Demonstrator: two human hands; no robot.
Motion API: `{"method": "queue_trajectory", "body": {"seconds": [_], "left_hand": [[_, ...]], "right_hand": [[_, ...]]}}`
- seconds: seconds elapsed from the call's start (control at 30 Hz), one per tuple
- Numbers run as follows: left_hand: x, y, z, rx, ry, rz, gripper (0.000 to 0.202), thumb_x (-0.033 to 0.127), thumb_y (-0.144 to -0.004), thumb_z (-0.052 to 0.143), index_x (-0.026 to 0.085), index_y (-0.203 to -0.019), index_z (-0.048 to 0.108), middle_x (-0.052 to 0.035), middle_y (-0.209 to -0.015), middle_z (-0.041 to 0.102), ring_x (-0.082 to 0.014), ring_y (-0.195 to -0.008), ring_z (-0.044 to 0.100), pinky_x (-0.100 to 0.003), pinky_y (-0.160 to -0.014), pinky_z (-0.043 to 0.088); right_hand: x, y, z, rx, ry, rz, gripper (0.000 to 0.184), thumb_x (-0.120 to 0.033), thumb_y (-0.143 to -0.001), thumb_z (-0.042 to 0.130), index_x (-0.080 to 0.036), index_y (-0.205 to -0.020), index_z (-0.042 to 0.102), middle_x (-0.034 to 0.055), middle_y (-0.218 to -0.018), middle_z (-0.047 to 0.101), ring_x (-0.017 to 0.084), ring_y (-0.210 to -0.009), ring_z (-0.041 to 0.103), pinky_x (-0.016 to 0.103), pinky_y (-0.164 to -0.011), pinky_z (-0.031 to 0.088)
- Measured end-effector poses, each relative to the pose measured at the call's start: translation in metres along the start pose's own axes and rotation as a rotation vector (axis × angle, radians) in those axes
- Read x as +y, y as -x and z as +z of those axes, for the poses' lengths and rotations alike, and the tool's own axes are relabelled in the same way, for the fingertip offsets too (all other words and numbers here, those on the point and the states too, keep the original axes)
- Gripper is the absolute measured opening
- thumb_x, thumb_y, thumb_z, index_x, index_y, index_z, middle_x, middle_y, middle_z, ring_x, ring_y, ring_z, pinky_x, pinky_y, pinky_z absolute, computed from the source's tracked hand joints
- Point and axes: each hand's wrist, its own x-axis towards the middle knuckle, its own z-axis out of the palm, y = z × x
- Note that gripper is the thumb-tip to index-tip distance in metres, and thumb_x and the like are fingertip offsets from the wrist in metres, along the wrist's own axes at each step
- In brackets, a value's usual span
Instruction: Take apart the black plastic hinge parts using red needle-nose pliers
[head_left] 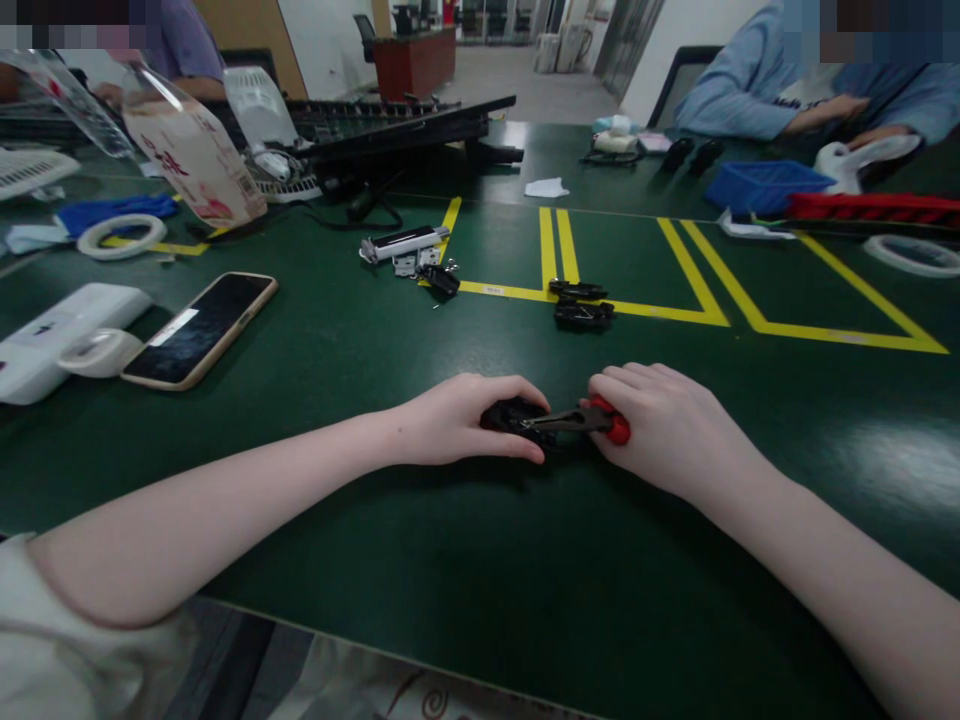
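Pinning a small black part (510, 413) to the green table (450, 570), the left hand (461, 420) closes over it. Just right, the right hand (671, 430) clasps a red-handled screwdriver (616, 430), tip at the part. Seemingly mid-job: two similar black pieces (581, 306) lie beyond, state unclear.

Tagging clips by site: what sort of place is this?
Probably a small-parts assembly bench: green table with yellow tape bays, loose black parts, blue parts bin.

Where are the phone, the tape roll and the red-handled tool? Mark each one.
phone (199, 330), head view, middle of its dark screen.
tape roll (120, 253), head view, near edge of the ring.
red-handled tool (619, 431), head view, its red handle.
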Motion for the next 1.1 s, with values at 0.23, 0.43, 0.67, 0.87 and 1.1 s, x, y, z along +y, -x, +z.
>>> {"method": "queue_trajectory", "body": {"seconds": [0.23,0.43,0.67,0.87,1.1], "left_hand": [[-0.0018,-0.0017,0.0003,0.02,0.054,0.013,0.042,0.039,-0.09,0.075,0.017,-0.124,0.063,-0.0063,-0.116,0.071,-0.0215,-0.103,0.066,-0.031,-0.084,0.049],[-0.0029,-0.0022,0.0,0.023,0.058,0.02,0.043,0.043,-0.091,0.074,0.018,-0.124,0.063,-0.0069,-0.117,0.071,-0.0225,-0.104,0.066,-0.033,-0.086,0.05],[-0.0027,-0.0016,0.0001,0.039,0.053,0.016,0.043,0.044,-0.091,0.074,0.018,-0.124,0.063,-0.0074,-0.119,0.071,-0.0229,-0.104,0.066,-0.033,-0.086,0.05],[-0.0021,-0.0009,0.0002,0.054,0.063,0.025,0.043,0.042,-0.091,0.074,0.017,-0.124,0.063,-0.007,-0.118,0.071,-0.0218,-0.103,0.066,-0.032,-0.085,0.05],[-0.0012,-0.0009,-0.001,0.03,0.093,0.016,0.045,0.045,-0.09,0.074,0.016,-0.123,0.063,-0.0071,-0.117,0.07,-0.0214,-0.102,0.066,-0.032,-0.084,0.05]], "right_hand": [[-0.0007,-0.0017,0.002,0.002,-0.016,0.023,0.004,-0.021,-0.079,0.055,-0.021,-0.078,0.059,0.0075,-0.079,0.067,0.023,-0.073,0.061,0.037,-0.068,0.048],[-0.0006,-0.0024,0.0022,0.005,-0.035,0.027,0.003,-0.021,-0.079,0.056,-0.021,-0.077,0.059,0.0074,-0.079,0.067,0.022,-0.07,0.061,0.037,-0.066,0.049],[0.0014,-0.0021,0.0022,0.003,-0.035,0.035,0.004,-0.023,-0.079,0.055,-0.022,-0.077,0.058,0.0068,-0.077,0.066,0.023,-0.071,0.06,0.037,-0.066,0.048],[0.0026,-0.0015,0.0036,0.01,-0.044,0.027,0.003,-0.024,-0.078,0.055,-0.023,-0.075,0.056,0.0062,-0.076,0.065,0.022,-0.069,0.06,0.037,-0.065,0.048],[0.003,-0.0003,0.0055,0.063,-0.06,0.006,0.003,-0.022,-0.079,0.054,-0.022,-0.078,0.058,0.0069,-0.078,0.065,0.022,-0.07,0.059,0.037,-0.065,0.048]]}}
